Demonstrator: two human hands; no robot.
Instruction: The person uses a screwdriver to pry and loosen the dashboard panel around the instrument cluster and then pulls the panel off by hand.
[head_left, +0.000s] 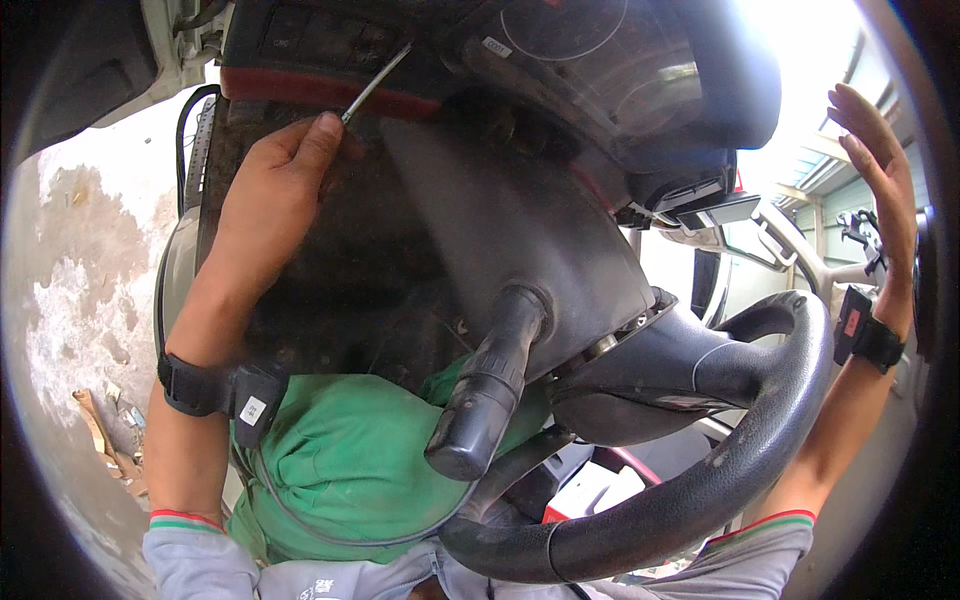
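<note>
My left hand (278,185) is closed around what looks like a screwdriver (375,84). Only its thin metal shaft shows; any handle is hidden in the fist. The shaft points up and right, its tip in front of the dark lower dashboard panel (330,40) with a red strip (310,93) below. At the far right, my right hand (882,175) is raised beyond the steering wheel (690,500), empty, fingers stretched out. Between my hands are the black steering column cover (520,220) and a stalk switch (482,385).
The instrument cluster (600,60) is at the top. Green cloth (350,465) covers my lap, with a thin cable (330,538) running across it. An open door area at the left shows a stained floor (80,270) with debris (105,435). Each wrist carries a strapped black device (225,395).
</note>
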